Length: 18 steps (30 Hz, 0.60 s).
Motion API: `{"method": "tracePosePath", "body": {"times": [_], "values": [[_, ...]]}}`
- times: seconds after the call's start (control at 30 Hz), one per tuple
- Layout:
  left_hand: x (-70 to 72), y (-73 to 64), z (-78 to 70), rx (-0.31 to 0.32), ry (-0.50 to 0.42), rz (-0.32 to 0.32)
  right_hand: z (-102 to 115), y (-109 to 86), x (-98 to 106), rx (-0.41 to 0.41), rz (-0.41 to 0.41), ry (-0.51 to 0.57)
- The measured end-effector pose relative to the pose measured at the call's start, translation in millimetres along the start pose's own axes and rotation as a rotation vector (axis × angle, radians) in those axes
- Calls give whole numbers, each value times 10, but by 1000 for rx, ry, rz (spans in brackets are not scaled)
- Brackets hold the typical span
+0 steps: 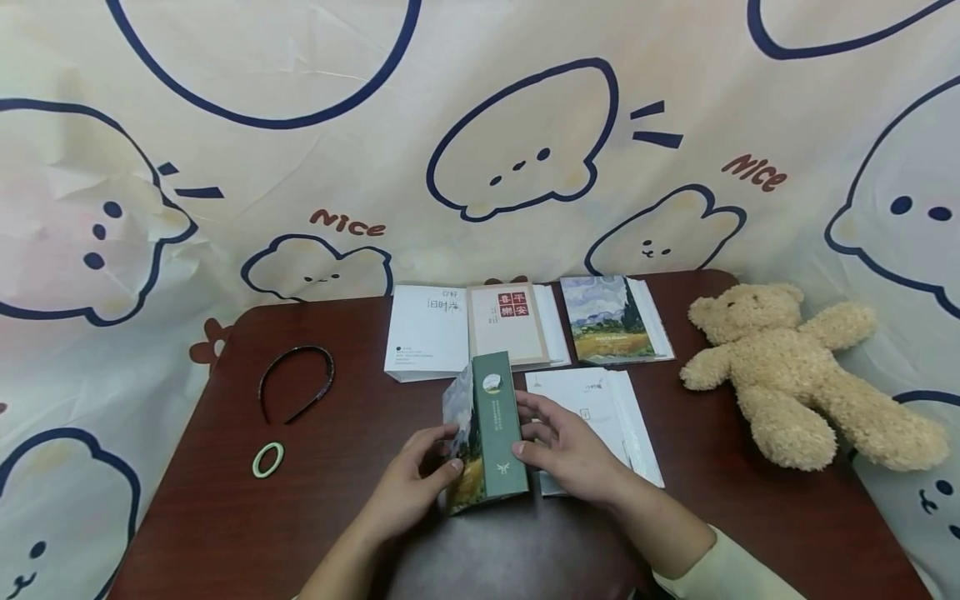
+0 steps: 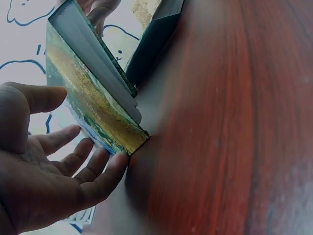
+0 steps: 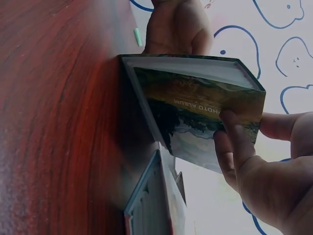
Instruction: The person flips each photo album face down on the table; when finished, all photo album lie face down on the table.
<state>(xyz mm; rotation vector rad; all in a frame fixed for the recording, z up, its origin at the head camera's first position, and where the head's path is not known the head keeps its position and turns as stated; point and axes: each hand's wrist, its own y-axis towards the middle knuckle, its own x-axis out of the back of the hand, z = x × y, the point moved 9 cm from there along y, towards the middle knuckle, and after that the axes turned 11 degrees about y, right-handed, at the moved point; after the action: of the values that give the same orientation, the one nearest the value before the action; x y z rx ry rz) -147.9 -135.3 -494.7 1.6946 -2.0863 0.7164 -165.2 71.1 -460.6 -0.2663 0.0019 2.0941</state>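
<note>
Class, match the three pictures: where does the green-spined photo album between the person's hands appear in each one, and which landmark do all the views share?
Head: lower middle, the green-spined photo album stands between the left hand and right hand.
Left wrist: upper left, its painted cover facing the left hand.
Right wrist: centre to right, the right hand's fingers on its cover.
Shared landmark: the dark red tabletop.

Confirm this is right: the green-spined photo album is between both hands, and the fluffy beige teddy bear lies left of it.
Wrong side: the head view shows the fluffy beige teddy bear lying right of the green-spined photo album, which is indeed between the left hand and right hand.
</note>
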Motion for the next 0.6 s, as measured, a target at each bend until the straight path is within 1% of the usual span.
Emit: {"method": "tracePosePath", "body": {"times": [0.3, 0.47, 0.6], "values": [[62, -19, 19, -21, 73, -15, -140, 25, 61, -34, -35, -74], [91, -31, 44, -20, 98, -22, -202, 35, 73, -53, -48, -137], [118, -41, 52, -30, 115, -30, -210, 37, 79, -51, -62, -195]]}}
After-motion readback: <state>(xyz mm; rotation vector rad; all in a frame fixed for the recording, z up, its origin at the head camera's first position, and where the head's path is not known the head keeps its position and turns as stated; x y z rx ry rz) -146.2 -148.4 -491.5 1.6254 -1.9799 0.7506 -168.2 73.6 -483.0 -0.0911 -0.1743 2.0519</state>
